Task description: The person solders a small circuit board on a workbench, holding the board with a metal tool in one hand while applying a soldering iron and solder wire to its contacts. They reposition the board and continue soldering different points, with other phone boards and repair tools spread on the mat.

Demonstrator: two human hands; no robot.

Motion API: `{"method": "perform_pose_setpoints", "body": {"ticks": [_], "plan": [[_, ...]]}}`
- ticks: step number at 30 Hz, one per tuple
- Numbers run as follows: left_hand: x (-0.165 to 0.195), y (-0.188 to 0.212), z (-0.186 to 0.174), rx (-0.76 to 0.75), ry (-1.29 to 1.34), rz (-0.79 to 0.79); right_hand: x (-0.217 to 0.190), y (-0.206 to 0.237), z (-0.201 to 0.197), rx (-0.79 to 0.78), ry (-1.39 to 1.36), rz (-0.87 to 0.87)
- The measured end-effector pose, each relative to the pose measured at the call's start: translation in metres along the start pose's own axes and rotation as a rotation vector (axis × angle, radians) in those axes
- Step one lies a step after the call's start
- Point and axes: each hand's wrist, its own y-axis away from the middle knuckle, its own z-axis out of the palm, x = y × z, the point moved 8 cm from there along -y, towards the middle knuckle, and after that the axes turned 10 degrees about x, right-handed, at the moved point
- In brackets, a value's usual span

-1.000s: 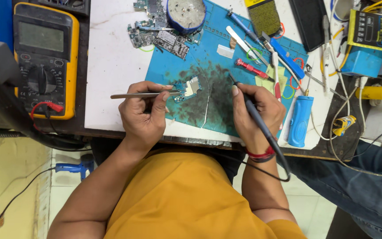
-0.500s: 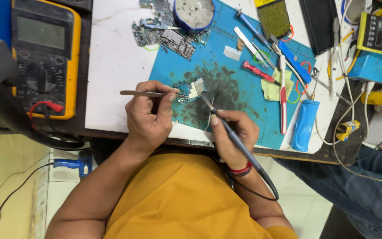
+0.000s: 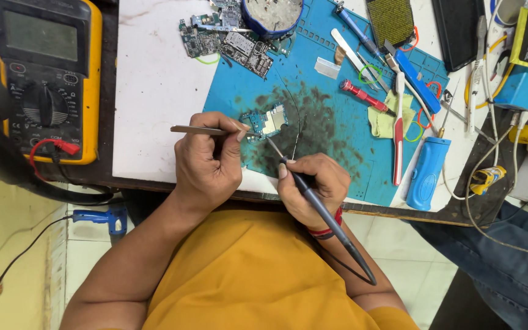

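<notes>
A small green circuit board point(image 3: 266, 123) lies on the stained blue work mat point(image 3: 331, 122). My left hand point(image 3: 208, 160) grips metal tweezers point(image 3: 198, 129) whose points reach the board's left edge. My right hand point(image 3: 313, 186) holds a dark soldering iron point(image 3: 313, 201) like a pen. Its tip touches the board's lower right side, and its cord runs back past my wrist.
A yellow multimeter point(image 3: 47, 76) sits at the left. More circuit boards point(image 3: 227, 36) and a round tin point(image 3: 271, 13) lie at the top. A red screwdriver point(image 3: 365, 96), a blue cylinder point(image 3: 426, 174), several tools and cables crowd the right. Another person's jeans point(image 3: 508, 269) show at the lower right.
My right hand has shifted left and down from the mat's right part, bringing the iron's tip to the board. My left hand keeps the tweezers at the board.
</notes>
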Motion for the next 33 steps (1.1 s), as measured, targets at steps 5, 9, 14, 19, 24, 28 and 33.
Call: {"method": "perform_pose_setpoints", "body": {"ticks": [5,9,14,19,24,28,33], "plan": [[0.0002,0.0009,0.0004,-0.014,-0.024,-0.005,-0.0037,-0.0016,0.0016,-0.016,0.005,-0.047],[0.0011,0.0003,0.0006,-0.013,-0.024,0.007,-0.0038,-0.0024,0.0016,-0.02,0.003,-0.034],[0.0015,0.0002,0.0011,-0.017,-0.026,0.006,-0.0032,-0.0025,0.0014,-0.02,0.006,-0.019],[0.0027,0.0003,0.0009,-0.013,-0.026,0.01,-0.0029,-0.0023,0.0021,-0.016,0.02,-0.009],[0.0017,0.0003,0.0016,-0.015,-0.024,0.012,-0.0037,-0.0026,0.0018,-0.013,0.013,-0.023],[0.0003,0.0009,0.0016,-0.017,-0.019,0.001,-0.0042,-0.003,0.0022,-0.02,0.007,-0.038],[-0.0007,0.0009,0.0019,-0.021,-0.018,-0.008,-0.0034,-0.0032,0.0018,-0.022,0.006,-0.031]]}}
